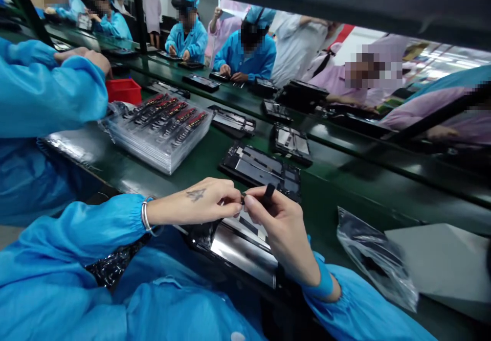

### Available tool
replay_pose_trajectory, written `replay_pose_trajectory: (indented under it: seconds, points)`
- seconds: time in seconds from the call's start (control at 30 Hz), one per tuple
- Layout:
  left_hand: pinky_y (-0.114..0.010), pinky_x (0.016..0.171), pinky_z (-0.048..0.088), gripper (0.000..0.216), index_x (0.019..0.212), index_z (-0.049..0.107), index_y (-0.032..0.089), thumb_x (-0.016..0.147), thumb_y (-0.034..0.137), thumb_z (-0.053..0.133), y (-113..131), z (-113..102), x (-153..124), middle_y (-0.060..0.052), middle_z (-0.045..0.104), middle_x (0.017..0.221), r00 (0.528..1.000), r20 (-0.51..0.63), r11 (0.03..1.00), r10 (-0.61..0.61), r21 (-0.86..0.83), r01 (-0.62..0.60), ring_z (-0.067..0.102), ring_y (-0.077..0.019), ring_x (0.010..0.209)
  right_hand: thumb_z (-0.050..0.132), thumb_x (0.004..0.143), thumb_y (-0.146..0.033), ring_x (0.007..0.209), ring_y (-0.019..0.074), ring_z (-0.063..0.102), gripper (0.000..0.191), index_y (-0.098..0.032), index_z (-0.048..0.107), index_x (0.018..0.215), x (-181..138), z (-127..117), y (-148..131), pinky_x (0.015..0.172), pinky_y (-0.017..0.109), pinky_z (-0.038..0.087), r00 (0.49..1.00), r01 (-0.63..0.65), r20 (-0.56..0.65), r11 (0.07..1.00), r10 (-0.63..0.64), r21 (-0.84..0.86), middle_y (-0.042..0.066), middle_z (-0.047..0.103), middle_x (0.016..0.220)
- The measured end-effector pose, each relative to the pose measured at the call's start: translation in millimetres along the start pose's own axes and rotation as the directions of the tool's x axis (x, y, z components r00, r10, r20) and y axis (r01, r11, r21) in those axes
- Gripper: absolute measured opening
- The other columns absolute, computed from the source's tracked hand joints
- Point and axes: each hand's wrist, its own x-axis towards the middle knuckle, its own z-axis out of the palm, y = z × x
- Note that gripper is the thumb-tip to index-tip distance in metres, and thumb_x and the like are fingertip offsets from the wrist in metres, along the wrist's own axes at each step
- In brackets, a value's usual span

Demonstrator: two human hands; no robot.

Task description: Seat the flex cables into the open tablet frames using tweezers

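Note:
My left hand (199,205) and my right hand (282,231) meet above an open tablet-like device (241,244) lying at the near edge of the bench. Both pinch a small dark part (243,201) between their fingertips. My right hand also grips a thin black tool (268,191) that sticks up past its fingers. A silver bracelet sits on my left wrist. A second opened device frame (261,169) lies just beyond my hands on the green belt.
A stack of clear trays with small red-and-black parts (161,129) stands to the left, a red bin (123,90) behind it. A neighbour's blue sleeve (49,93) reaches in at left. An empty plastic bag (378,262) lies at right. Several workers sit across the belt.

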Motion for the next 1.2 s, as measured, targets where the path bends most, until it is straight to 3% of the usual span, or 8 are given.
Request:
replay_pose_trajectory:
  seconds: [0.13,0.23,0.33,0.73,0.87,0.97,1.1,1.2]
  points:
    - [-0.021,0.065,0.046,0.026,0.110,0.057,0.016,0.097,0.039,0.060,1,-1,-1,0.000,0.060,0.090,0.979,-0.142,0.979,0.144,0.167,-0.120,0.058,-0.0106,0.076,0.070,0.085,-0.038,0.050,0.0096,0.046,0.022,-0.018,0.067,0.079,1,1,-1,0.048,0.024,0.039,0.997,-0.072,-0.015,0.992,0.074,0.103,-0.002,0.059,0.060]
    - [-0.026,0.071,0.050,0.018,0.107,0.055,0.016,0.101,0.033,0.055,3,5,2,-0.004,0.061,0.090,0.834,-0.323,0.807,0.447,0.548,-0.220,0.059,-0.0148,0.080,0.072,0.083,-0.039,0.048,0.0092,0.045,0.023,-0.018,0.065,0.078,2,1,-2,0.046,0.023,0.038,0.994,-0.093,-0.037,0.978,0.102,0.187,-0.002,0.060,0.059]
    - [-0.028,0.071,0.049,0.008,0.098,0.057,0.015,0.101,0.018,0.050,7,12,6,-0.005,0.062,0.085,0.752,-0.275,0.585,0.600,0.792,-0.177,0.057,-0.0155,0.075,0.073,0.082,-0.037,0.048,0.0094,0.046,0.022,-0.018,0.065,0.077,1,1,-5,0.046,0.023,0.039,0.994,-0.065,-0.080,0.983,0.079,0.172,-0.001,0.061,0.059]
    - [-0.027,0.067,0.046,0.014,0.091,0.059,0.014,0.100,0.014,0.048,16,13,5,-0.004,0.063,0.080,0.775,-0.256,0.545,0.578,0.828,-0.133,0.056,-0.0145,0.071,0.070,0.085,-0.034,0.050,0.0105,0.050,0.017,-0.019,0.067,0.077,-4,2,-4,0.049,0.025,0.041,0.994,0.026,-0.109,0.996,-0.017,0.088,-0.001,0.062,0.061]
    - [-0.028,0.064,0.045,0.012,0.086,0.060,0.014,0.096,0.014,0.054,16,16,9,-0.004,0.063,0.074,0.726,-0.241,0.514,0.644,0.839,-0.178,0.055,-0.0140,0.066,0.068,0.086,-0.033,0.050,0.0110,0.051,0.018,-0.019,0.068,0.076,-7,3,-6,0.048,0.024,0.041,0.995,0.047,-0.089,0.999,-0.045,0.027,-0.001,0.063,0.060]
    - [-0.025,0.065,0.049,0.014,0.082,0.059,0.016,0.093,0.011,0.055,8,15,1,-0.002,0.064,0.074,0.699,-0.350,0.641,0.623,0.741,-0.201,0.059,-0.0122,0.068,0.069,0.083,-0.033,0.049,0.0117,0.053,0.016,-0.019,0.069,0.075,-11,2,-8,0.046,0.023,0.042,0.996,0.046,-0.075,0.998,-0.049,-0.049,-0.001,0.064,0.059]
    - [-0.019,0.069,0.053,0.010,0.089,0.064,0.017,0.094,0.015,0.056,-23,-9,-38,0.001,0.070,0.079,0.688,-0.675,0.889,0.268,0.449,0.093,0.065,-0.0083,0.070,0.071,0.080,-0.038,0.049,0.0131,0.058,0.018,-0.021,0.070,0.074,-14,-1,-7,0.046,0.022,0.045,0.998,-0.002,-0.068,0.993,-0.006,-0.122,0.000,0.065,0.058]
    - [-0.020,0.074,0.056,0.013,0.097,0.069,0.016,0.097,0.020,0.056,-52,-39,-79,-0.002,0.076,0.091,0.626,-0.762,0.829,0.168,0.453,0.329,0.072,-0.0103,0.076,0.072,0.079,-0.046,0.051,0.0156,0.063,0.025,-0.021,0.071,0.075,-15,-4,-1,0.048,0.023,0.049,0.999,-0.041,-0.035,0.988,0.036,-0.148,0.002,0.068,0.061]
